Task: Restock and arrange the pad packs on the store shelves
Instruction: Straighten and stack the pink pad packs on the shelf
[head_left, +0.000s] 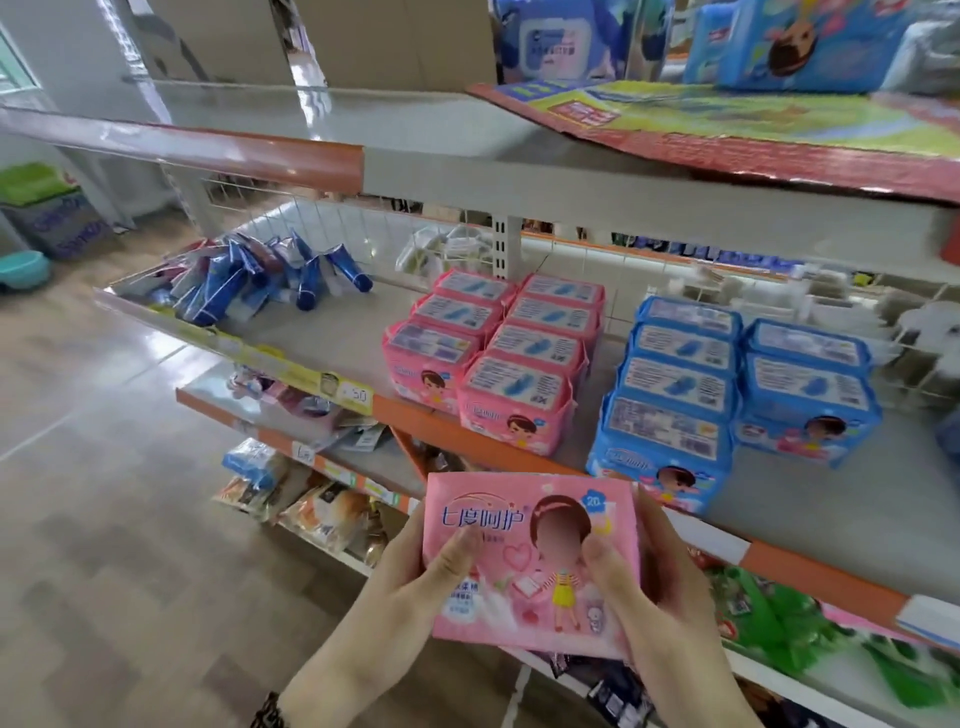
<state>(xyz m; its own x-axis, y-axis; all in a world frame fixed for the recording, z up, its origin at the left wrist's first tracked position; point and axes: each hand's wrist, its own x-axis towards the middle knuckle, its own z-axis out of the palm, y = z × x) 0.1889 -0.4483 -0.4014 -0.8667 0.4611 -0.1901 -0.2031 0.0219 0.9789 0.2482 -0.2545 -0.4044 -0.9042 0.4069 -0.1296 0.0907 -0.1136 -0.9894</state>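
Both hands hold one pink pad pack (532, 564) at about 6 o'clock in the view, in front of the shelf edge and not yet on any shelf. The left hand (400, 587) clamps its left side with the thumb across the front; the right hand (660, 587) clamps its right side the same way, fingers hidden behind.

The likely trouble, as I judge it, lies at the pink stack (493, 353), at about 12 o'clock from the held pack. Its packs stand in two rows, soft and close together, and the front one sits near the orange shelf lip (431, 415). Pushing the new pack in too hard could tip a front pack off the edge. Setting it too far toward 3 o'clock would mix it into the blue pad packs (727, 384), which stand just beside the pink ones.

There are no bins here; the middle shelf (332, 338) serves as the holder. It carries the pink stack, the blue stack, and, at about 10 o'clock, a loose heap of blue tubes (260, 280). A bare stretch lies between the heap and the pink packs. The upper shelf (467, 156) holds larger blue packs at 1 o'clock.
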